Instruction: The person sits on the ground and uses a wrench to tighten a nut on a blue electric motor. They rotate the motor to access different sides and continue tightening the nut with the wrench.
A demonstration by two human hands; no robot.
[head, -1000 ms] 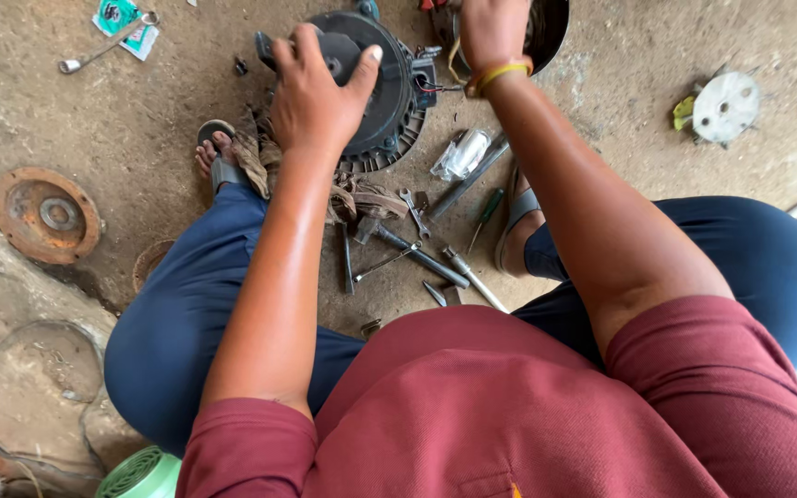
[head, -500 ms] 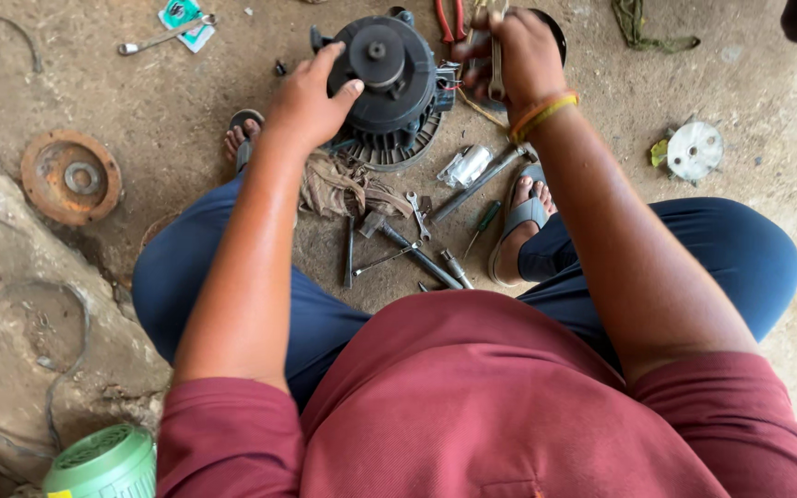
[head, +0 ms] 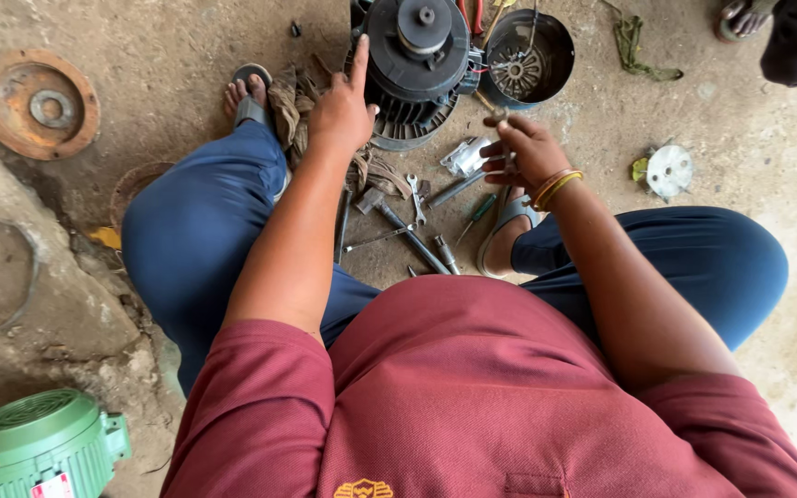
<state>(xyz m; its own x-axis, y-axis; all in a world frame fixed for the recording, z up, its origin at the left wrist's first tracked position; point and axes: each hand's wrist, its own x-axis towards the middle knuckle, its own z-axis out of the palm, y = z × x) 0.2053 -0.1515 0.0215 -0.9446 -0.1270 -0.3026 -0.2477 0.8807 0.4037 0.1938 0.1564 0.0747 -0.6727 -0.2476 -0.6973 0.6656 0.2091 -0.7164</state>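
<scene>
A dark round electric motor (head: 417, 65) stands on end on the ground between my feet. My left hand (head: 343, 106) rests against its left side, index finger stretched up along the housing, holding nothing. My right hand (head: 523, 148) hovers to the right of the motor, fingers pinched on a small bolt-like metal piece (head: 493, 111). A yellow bangle (head: 557, 184) is on that wrist. Below the hands lie a hammer (head: 398, 226), spanners (head: 415, 198) and a green-handled screwdriver (head: 477, 214) on the dirt.
A black fan cover (head: 546, 51) sits right of the motor. A rusty round flange (head: 39, 101) lies far left, a white disc (head: 668, 171) at right, a green motor (head: 34, 447) at bottom left. Another person's foot (head: 740, 18) shows top right. Rags (head: 292, 101) lie by my left foot.
My left hand slid from the motor's top to its left side. My right hand drew back from the motor toward me, holding the small piece. The view shifted, bringing the green motor into sight.
</scene>
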